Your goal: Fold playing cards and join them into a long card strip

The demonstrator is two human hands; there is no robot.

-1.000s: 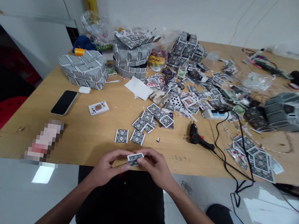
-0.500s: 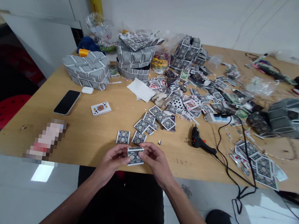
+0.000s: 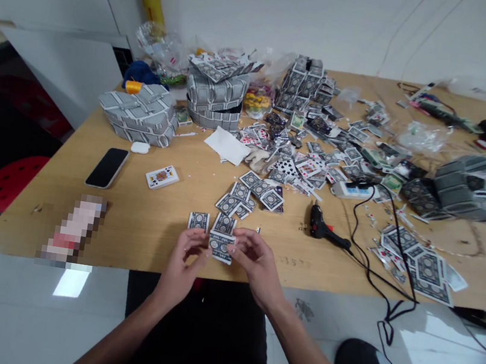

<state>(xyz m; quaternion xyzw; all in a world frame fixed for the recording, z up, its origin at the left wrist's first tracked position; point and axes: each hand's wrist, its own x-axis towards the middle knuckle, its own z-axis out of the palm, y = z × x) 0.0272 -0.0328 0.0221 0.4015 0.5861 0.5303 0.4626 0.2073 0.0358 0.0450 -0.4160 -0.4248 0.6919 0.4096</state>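
Just above the table's front edge is a folded playing card [image 3: 220,248] with a dark blue-and-white patterned back. My right hand [image 3: 255,264] pinches its right edge between thumb and fingers. At the card's left edge, my left hand [image 3: 185,260] holds on with the tips of its curled fingers and thumb. Right behind the held card lies another folded card [image 3: 224,224]. A further folded card [image 3: 199,221] rests behind my left fingers. Beyond them is a loose group of folded cards [image 3: 240,192].
A black glue gun [image 3: 327,231] with its cord lies to the right. On the left are a phone [image 3: 107,167] and a card stack [image 3: 162,176]. Woven card baskets [image 3: 141,115] and a heap of loose cards [image 3: 315,156] fill the back. A power strip [image 3: 354,190] sits mid-right.
The held card has shifted slightly away from me and tilted, showing more of its patterned face. My left fingers have moved to its edge and loosened somewhat.
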